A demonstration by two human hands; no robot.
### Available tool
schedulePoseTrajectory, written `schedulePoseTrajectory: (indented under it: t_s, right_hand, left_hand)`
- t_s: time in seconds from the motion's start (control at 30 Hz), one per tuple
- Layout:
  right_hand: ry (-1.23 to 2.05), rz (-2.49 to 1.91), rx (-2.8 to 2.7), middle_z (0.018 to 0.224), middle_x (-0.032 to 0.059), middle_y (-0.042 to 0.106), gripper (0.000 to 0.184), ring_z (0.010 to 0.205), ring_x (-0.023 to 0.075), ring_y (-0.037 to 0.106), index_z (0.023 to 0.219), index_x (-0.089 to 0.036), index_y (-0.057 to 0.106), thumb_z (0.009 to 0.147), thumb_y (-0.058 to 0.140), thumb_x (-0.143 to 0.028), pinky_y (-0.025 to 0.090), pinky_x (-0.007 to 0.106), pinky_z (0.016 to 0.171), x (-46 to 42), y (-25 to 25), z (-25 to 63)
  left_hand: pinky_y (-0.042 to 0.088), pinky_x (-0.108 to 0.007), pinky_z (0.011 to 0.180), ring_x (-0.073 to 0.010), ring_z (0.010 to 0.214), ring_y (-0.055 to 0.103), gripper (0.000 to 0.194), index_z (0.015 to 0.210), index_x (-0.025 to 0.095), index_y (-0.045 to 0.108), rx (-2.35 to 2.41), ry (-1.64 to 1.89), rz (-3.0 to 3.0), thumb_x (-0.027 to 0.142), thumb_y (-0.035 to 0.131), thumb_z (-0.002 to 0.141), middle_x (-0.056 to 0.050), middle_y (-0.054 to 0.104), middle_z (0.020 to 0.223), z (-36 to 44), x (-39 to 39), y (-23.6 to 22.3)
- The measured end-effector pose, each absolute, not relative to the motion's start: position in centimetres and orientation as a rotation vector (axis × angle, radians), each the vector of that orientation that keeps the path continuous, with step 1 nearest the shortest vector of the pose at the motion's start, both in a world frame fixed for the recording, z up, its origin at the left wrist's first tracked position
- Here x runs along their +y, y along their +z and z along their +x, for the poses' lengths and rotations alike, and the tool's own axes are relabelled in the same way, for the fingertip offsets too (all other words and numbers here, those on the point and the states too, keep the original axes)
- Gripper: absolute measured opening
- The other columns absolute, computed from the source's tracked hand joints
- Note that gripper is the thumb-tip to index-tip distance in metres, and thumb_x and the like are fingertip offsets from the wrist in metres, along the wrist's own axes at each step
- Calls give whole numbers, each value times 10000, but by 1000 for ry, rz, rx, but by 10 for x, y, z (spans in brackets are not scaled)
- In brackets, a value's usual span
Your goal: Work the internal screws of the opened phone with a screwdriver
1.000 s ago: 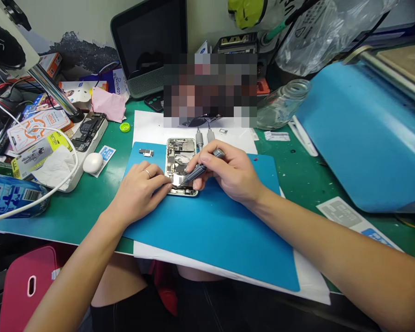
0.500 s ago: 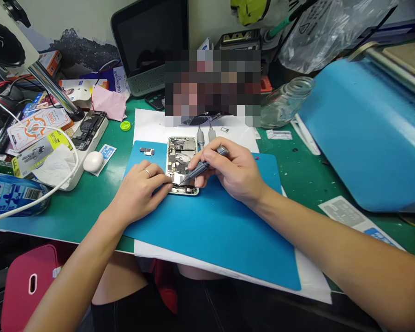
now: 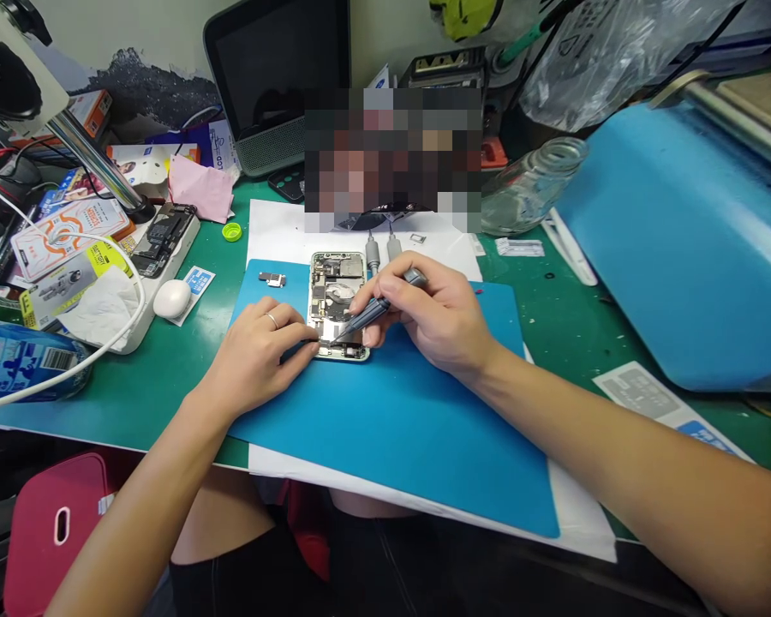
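An opened smartphone (image 3: 340,300) lies on the blue mat, its circuit boards and inner parts exposed. My left hand (image 3: 263,343), with a ring on one finger, rests on the mat and touches the phone's lower left edge with its fingertips. In a pen-like grip, my right hand (image 3: 437,313) holds a dark grey precision screwdriver (image 3: 369,315). Its fine tip points down into the lower part of the phone; I cannot tell whether it touches a screw. A small metal phone part (image 3: 273,279) lies on the mat left of the phone.
Beyond the phone, two grey-handled tools (image 3: 373,253) lie on white paper (image 3: 273,227). A glass jar (image 3: 533,188) leans at the back right. Left are a white earbud case (image 3: 172,299), a green cap (image 3: 231,232) and a microscope post (image 3: 103,167). A pixelated patch hides the back middle.
The screwdriver tip and both hands stay in nearly the same place over the phone. Only a slight shift of the whole view shows.
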State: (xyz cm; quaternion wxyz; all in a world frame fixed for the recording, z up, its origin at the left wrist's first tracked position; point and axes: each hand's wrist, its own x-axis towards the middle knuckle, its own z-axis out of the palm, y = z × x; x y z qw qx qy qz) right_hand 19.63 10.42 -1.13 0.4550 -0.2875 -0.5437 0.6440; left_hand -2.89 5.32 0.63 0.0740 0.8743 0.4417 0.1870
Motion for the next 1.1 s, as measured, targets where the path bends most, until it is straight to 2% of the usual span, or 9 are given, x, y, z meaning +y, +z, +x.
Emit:
schedulePoseTrajectory:
  t_s: [0.27,0.47,0.63,0.87,0.97,1.1]
  right_hand:
    - [1543,-693,-1309,780,-10,740,268,468,128,670,812,-208,561,881,690,-432,558,236,410,106,-13,196]
    - [1511,-685,-1307,769,-11,737,261,449,126,663,805,-207,563,883,688,-422,550,236,399,106,-13,196]
    - [1465,-694,-1333,761,-12,728,272,438,125,653,810,-210,552,890,674,-440,537,241,388,106,-13,197]
    - [1368,-720,-1357,750,-20,722,276,418,118,633,827,-233,517,912,642,-463,521,242,369,109,-17,196]
    - [1256,-762,-1338,699,-36,708,282,371,95,581,832,-249,508,915,635,-487,464,221,331,110,-16,195]
    - [1000,-829,-1312,609,-51,654,242,337,70,462,869,-252,544,929,621,-473,329,221,293,107,-11,194]
  left_hand:
    - [449,-372,785,-202,865,531,236,1113,185,714,1307,547,2665,273,534,990,-75,660,993,-29,47,8]
    - [439,-376,764,-206,834,513,251,1110,194,731,1306,520,2756,297,536,989,-78,643,953,-30,43,8]
    - [423,-375,743,-204,819,504,297,1215,180,690,1295,505,2788,285,529,989,-79,639,962,-28,42,9]
    - [413,-376,734,-205,810,498,295,1221,175,678,1266,501,2825,280,531,987,-73,630,933,-29,40,10]
    - [417,-380,723,-208,796,489,379,1326,117,601,1309,555,2830,263,519,986,-81,635,921,-29,39,9]
    - [397,-376,691,-209,774,482,337,1251,133,654,1316,505,2841,291,511,990,-75,632,890,-27,40,8]
